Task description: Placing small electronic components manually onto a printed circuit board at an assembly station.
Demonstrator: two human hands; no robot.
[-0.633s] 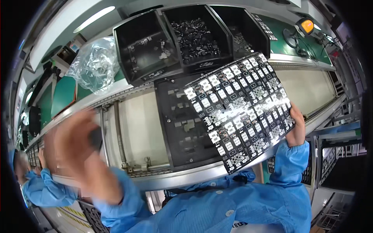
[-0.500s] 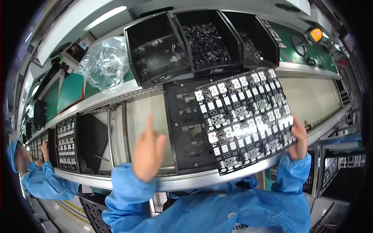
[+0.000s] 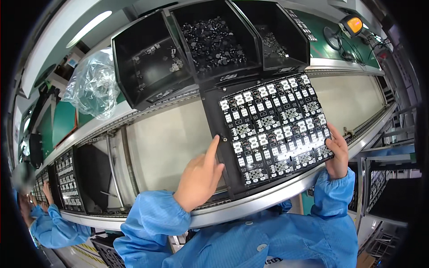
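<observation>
A black circuit board panel (image 3: 278, 140) with rows of white components lies on a black fixture tray (image 3: 214, 117), roughly lined up with it. My right hand (image 3: 337, 152) grips the panel's right edge, thumb on top and fingers wrapped round the side. At the tray's left edge, my left hand (image 3: 199, 178) holds nothing; its index finger points out to the rim beside a screw, the thumb stands apart and the other fingers are curled. I cannot tell whether the panel sits fully flat in the tray.
Behind the tray stand three black bins of small parts (image 3: 214, 47). A clear plastic bag (image 3: 94, 85) lies to their left. The tray rests on a conveyor with a metal front rail (image 3: 250, 206). Further left, a co-worker in a blue sleeve (image 3: 60, 228) handles other panels (image 3: 68, 178).
The panel has shifted from overhanging the tray's right side to lying over it. My left hand has moved right to the tray's edge. The view has shifted too.
</observation>
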